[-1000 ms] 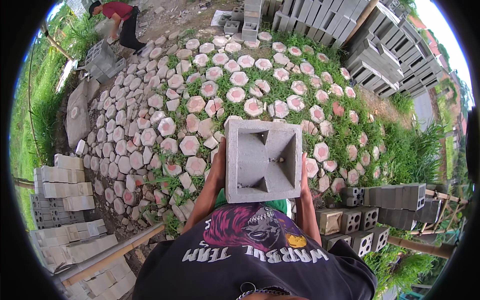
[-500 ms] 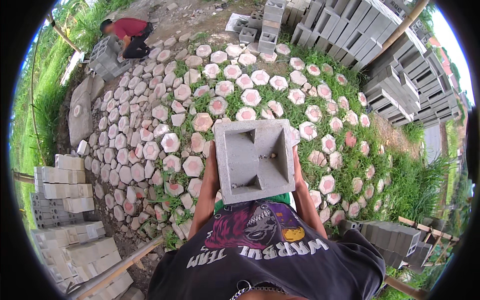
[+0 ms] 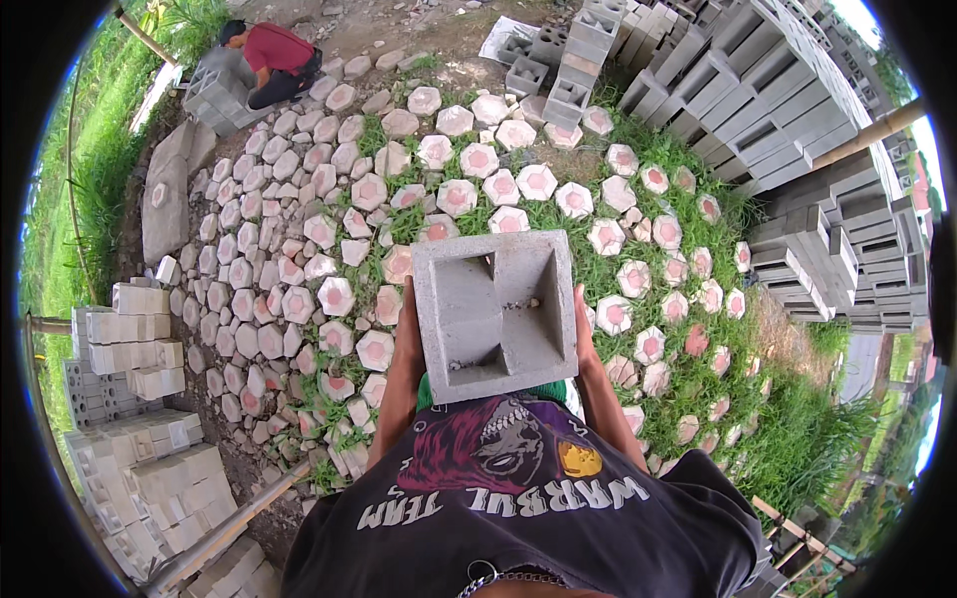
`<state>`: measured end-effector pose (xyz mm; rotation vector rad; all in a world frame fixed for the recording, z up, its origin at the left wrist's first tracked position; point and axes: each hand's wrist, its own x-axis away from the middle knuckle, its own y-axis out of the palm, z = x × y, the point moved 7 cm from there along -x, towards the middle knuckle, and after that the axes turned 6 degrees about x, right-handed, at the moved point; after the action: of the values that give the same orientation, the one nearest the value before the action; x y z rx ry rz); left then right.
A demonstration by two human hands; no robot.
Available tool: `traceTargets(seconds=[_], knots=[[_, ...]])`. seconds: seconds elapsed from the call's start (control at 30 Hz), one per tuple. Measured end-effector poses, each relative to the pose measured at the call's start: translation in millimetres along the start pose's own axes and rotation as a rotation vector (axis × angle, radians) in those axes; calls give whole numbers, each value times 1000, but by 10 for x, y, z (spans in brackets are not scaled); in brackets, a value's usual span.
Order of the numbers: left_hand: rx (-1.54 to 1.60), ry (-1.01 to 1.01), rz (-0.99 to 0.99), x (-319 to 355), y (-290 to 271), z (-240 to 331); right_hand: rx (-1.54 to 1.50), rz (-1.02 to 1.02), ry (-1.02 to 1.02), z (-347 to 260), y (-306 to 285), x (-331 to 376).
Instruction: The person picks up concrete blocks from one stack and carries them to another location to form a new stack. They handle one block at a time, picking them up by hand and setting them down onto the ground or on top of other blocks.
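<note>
A grey hollow concrete block [image 3: 467, 304] is held in front of my body, its cavity side facing up. Inside it, two ridges part the hollow, and a few small crumbs lie at the bottom. My left hand [image 3: 408, 324] presses against the block's left side, and my right hand [image 3: 585, 329] grips the right side. Most of the fingers are hidden behind and under the block. Below it, the ground is laid with hexagonal paving stones [image 3: 458, 196] with pinkish centres.
Tall stacks of grey blocks [image 3: 748, 100] rise at the far right, crossed by a bamboo pole [image 3: 867, 132]. Pale block piles [image 3: 164, 478] stand at the near left behind another pole [image 3: 234, 523]. A person in a red shirt [image 3: 279, 52] crouches beside grey blocks [image 3: 221, 95] at the far left.
The view has turned slightly, so the surroundings at the far side and right sit further right. The block has shifted a little left in the picture and is tilted slightly differently. Both hands keep their hold.
</note>
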<state>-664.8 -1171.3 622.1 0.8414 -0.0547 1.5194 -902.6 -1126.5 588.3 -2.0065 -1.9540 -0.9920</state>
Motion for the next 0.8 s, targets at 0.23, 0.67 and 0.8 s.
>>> traceTargets(seconds=[0.23,0.67,0.8], knots=[[258,-106,-122,-1639,-72,344,-13,-45,70,-696,239,-1372],[135,-128,-421,-4706,337,2672,-68,118,-126,-2625,1265,-4047],[36,-28,-345,-5253,515,3183,-83,53,-95,-3006,1359,-4722]])
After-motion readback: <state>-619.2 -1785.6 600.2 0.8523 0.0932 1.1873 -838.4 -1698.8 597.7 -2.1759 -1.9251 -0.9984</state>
